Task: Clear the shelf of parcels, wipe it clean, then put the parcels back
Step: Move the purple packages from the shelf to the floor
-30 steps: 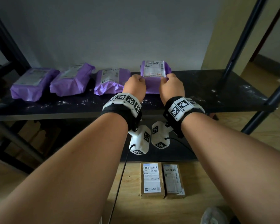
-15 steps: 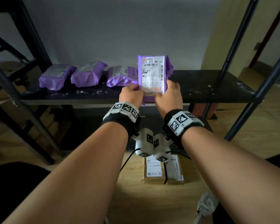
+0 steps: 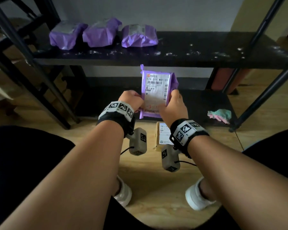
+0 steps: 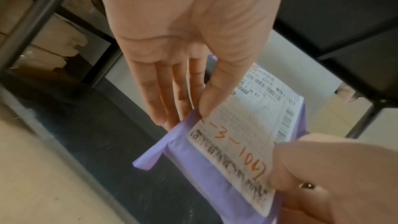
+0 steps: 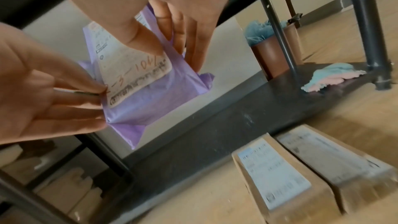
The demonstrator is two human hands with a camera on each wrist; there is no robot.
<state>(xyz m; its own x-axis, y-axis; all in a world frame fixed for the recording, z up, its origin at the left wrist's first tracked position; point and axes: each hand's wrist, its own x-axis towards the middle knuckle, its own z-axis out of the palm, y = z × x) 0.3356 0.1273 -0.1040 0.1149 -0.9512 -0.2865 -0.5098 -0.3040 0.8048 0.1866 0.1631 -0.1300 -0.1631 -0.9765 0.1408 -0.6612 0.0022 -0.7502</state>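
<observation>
A purple plastic mailer parcel with a white label (image 3: pixel 156 92) is pinched at its lower corners by the left hand (image 3: pixel 131 101) and right hand (image 3: pixel 173 105), below the dusty black shelf's (image 3: pixel 206 53) front edge, presumably for setting down beside two brown cardboard boxes (image 5: pixel 301 168); three purple parcels (image 3: pixel 103 33) remain shelved.

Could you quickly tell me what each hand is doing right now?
Left hand: pinching the purple parcel.
Right hand: gripping the same parcel.

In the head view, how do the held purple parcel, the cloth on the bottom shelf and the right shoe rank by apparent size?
1. Held purple parcel
2. Right shoe, though it sits nearer the camera
3. Cloth
</observation>
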